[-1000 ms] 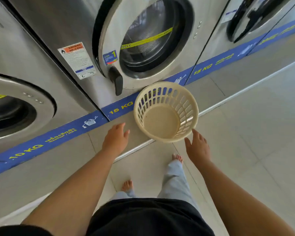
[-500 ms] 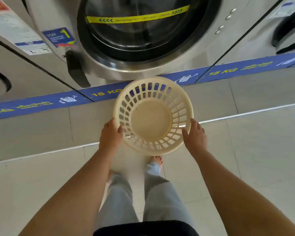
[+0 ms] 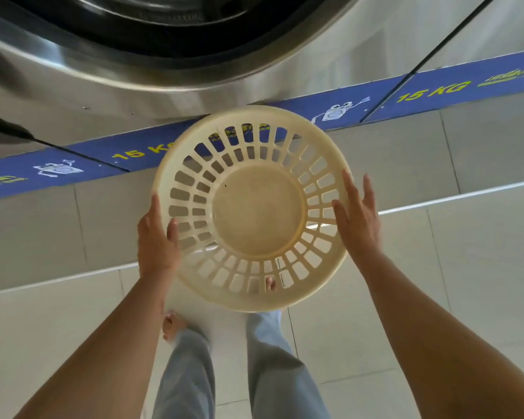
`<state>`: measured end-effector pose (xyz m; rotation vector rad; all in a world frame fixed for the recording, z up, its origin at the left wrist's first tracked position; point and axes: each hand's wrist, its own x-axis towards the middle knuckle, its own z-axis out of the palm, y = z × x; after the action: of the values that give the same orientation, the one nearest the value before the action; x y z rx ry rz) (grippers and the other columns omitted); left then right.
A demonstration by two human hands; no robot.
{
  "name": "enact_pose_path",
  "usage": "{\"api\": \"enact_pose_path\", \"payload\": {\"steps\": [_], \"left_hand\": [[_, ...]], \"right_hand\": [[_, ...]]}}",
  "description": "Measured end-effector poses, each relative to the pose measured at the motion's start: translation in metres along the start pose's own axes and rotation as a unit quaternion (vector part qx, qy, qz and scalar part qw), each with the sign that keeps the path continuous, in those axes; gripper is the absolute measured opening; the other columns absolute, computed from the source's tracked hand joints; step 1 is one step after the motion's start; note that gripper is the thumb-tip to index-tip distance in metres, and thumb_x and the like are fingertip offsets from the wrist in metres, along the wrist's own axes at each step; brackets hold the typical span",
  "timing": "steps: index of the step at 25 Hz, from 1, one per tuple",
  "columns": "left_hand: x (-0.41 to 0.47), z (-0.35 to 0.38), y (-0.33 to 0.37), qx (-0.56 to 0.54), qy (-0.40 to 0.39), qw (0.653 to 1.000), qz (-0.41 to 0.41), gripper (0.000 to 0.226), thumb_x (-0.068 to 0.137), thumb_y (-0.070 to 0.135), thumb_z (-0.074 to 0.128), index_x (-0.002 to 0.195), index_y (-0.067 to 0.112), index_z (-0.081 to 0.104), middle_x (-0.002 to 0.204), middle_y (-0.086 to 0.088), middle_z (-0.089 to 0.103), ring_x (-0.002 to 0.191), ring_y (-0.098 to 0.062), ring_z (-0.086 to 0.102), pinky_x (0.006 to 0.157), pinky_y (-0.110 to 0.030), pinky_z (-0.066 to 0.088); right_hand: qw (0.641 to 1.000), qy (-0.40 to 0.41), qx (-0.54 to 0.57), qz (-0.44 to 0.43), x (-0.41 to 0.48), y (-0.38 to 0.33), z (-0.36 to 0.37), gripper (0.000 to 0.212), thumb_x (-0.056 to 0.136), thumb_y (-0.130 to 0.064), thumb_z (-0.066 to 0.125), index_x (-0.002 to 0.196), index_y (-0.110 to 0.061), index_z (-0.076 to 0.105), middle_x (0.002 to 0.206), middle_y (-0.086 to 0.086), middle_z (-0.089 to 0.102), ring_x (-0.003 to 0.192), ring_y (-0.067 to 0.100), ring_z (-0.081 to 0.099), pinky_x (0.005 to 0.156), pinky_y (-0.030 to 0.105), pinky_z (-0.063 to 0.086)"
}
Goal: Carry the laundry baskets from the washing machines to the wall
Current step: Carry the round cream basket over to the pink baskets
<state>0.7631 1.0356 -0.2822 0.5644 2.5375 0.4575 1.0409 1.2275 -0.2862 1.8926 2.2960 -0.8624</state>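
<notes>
Two hands are clasping the cream laundry basket [image 3: 256, 208]: left hand [image 3: 156, 240] wrapping its rim, right hand [image 3: 359, 219] pressing with fingers [image 3: 350, 189] spread.

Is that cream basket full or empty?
Empty: the basket's bare round bottom shows, and floor tiles are visible through its slotted wall.

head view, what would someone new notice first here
The round cream laundry basket fills the middle, empty, with the left hand and right hand on opposite sides of its rim. Behind it runs a blue floor strip marked 15 KG, under a steel washing machine.
</notes>
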Motion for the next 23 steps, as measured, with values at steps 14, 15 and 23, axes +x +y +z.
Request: {"api": "enact_pose_path", "payload": {"steps": [14,15,23], "left_hand": [[-0.046,-0.034,-0.034,-0.003,0.048,0.999,0.002,0.061,0.096,0.009,0.045,0.147,0.041,0.031,0.123,-0.017,0.049,0.11,-0.036,0.054,0.092,-0.045,0.043],[-0.055,-0.046,-0.042,-0.011,0.05,0.999,-0.005,0.061,0.096,0.009,0.045,0.147,0.041,0.032,0.123,-0.016,0.05,0.111,-0.035,0.054,0.093,-0.044,0.043],[-0.146,-0.158,-0.143,-0.051,0.078,0.995,-0.046,0.055,0.098,0.013,0.046,0.145,0.039,0.036,0.135,-0.009,0.053,0.122,-0.031,0.053,0.101,-0.043,0.042]], "right_hand": [[0.994,0.022,0.105,-0.004,-0.051,-0.012,0.005,0.062,0.098,-0.004,0.039,0.146,-0.042,0.031,0.137,0.007,0.048,0.09,0.013,0.053,0.064,0.019,0.042],[0.995,0.02,0.1,-0.004,-0.063,-0.02,0.002,0.063,0.098,-0.003,0.039,0.146,-0.042,0.031,0.136,0.007,0.048,0.089,0.013,0.052,0.062,0.018,0.04],[0.995,-0.007,0.077,-0.062,-0.191,-0.104,-0.01,0.068,0.093,-0.002,0.041,0.145,-0.045,0.034,0.137,0.003,0.05,0.093,0.021,0.056,0.072,0.03,0.043]]}}
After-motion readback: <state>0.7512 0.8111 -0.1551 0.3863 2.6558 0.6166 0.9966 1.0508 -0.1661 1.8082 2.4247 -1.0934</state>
